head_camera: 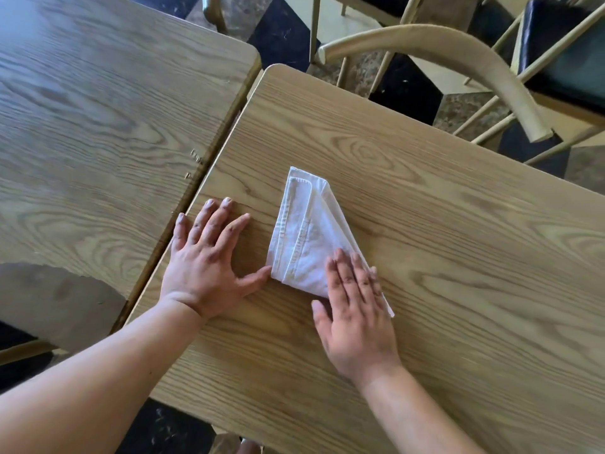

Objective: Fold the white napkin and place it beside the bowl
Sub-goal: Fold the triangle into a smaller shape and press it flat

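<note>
We see the white napkin folded into a long layered wedge on the wooden table, its long axis running from its narrow end, far from us, back toward us and slightly rightward. Our right hand lies flat, fingers straight and together, pressing the near right corner, gripping nothing. Our left hand rests spread on the table, thumb tip touching the napkin's near left corner.

Tables: two, near table and left table, side by side. Napkins: one, white napkin, folded. Hands: two, left hand, right hand. Chairs: at least two, front chair, far chair.
</note>
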Available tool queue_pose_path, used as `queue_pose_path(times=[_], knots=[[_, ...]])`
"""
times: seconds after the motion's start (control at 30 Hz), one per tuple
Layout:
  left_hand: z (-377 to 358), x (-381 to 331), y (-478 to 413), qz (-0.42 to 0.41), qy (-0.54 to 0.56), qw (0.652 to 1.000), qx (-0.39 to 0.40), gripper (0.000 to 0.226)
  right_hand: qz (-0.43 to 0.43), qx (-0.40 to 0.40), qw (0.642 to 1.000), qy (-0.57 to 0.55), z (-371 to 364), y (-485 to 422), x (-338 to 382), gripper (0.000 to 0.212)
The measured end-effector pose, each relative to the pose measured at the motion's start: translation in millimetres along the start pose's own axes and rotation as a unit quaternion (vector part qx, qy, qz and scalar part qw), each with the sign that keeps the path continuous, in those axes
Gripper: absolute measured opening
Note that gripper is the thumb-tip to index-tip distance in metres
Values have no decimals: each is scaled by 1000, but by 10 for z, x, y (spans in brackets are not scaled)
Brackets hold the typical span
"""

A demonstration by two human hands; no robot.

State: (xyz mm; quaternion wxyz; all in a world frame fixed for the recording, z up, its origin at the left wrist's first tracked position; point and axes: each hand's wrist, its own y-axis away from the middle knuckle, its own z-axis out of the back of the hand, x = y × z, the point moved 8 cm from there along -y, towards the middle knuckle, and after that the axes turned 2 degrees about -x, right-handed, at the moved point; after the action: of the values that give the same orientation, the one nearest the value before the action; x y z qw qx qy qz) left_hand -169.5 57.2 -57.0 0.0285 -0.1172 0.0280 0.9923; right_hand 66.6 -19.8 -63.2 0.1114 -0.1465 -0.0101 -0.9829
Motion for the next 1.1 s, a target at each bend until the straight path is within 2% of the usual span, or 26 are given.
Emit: queue_pose_path(times=[0.2,0.33,0.47,0.5,0.57,0.67,0.73,0.8,0.97,1.1], knots=[[-6,-5,8,4,11,1000,5,99,-35,-9,998,54,138,346,-533,69],[9,-2,26,-9,32,999,-5,84,-42,3,997,64,123,336,-550,72],[136,-139,14,28,171,982,-78,64,-41,5,997,71,107,331,-560,72],[194,-333,16,-9,168,980,-105,57,-41,1,997,72,102,328,-567,72],[235,-928,63,-152,145,970,-124,49,-40,-8,997,64,98,332,-568,71],[38,-1743,206,-332,137,933,-28,61,-31,-5,998,59,98,338,-566,72],[-204,-1950,255,-366,109,924,32,71,-25,9,997,70,80,341,-575,72],[-379,-1886,201,-364,83,926,53,74,-33,19,997,74,70,333,-588,72],[-431,-1504,-121,-373,6,928,26,74,-39,19,996,80,96,327,-569,74],[-296,-1180,-585,-275,-15,961,25,83,-43,23,996,76,92,324,-573,73]])
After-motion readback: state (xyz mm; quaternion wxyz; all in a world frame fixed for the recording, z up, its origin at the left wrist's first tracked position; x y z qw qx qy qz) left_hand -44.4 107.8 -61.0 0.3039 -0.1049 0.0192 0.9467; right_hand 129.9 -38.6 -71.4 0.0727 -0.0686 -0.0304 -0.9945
